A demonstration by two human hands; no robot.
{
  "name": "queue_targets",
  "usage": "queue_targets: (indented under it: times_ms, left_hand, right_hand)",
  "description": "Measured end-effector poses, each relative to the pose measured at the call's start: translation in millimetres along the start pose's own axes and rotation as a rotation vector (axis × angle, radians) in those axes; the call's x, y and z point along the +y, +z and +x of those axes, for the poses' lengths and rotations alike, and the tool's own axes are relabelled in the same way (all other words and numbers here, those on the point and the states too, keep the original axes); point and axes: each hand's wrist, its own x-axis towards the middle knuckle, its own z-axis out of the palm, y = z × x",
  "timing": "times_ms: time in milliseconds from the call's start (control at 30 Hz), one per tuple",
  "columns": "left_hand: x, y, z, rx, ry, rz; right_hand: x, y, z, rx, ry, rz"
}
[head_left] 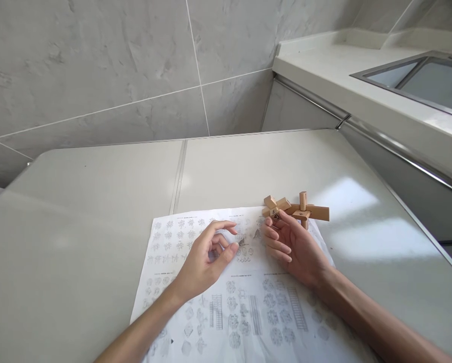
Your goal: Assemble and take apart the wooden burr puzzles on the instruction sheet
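A printed instruction sheet [244, 302] with many small puzzle diagrams lies flat on the pale table [97, 212]. My left hand [205, 259] rests on the sheet, fingers loosely curled and apart, holding nothing. My right hand [296, 247] lies palm up on the sheet's right part, fingers open. Its fingertips touch a wooden burr puzzle [297, 207] made of crossed light-wood sticks, which sits at the sheet's top right corner.
A grey marbled tile wall [116, 70] stands behind the table. To the right runs a higher counter [342, 75] with a steel sink [426, 80] set into it. A seam [178, 171] divides the table top.
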Motion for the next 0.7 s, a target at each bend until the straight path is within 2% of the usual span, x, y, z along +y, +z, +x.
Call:
queue_targets:
  times_ms: [267,500,700]
  left_hand:
    - [-2,-1.7,3,-0.008,0.013,0.054]
    - [1,-1.2,4,-0.013,-0.005,0.122]
    - [-3,-0.8,4,-0.058,0.0,0.133]
  right_hand:
    - [6,3,-5,-0.045,0.063,0.029]
    - [18,1,-10,-0.207,0.185,-0.128]
    - [17,2,-10,-0.233,0.193,-0.17]
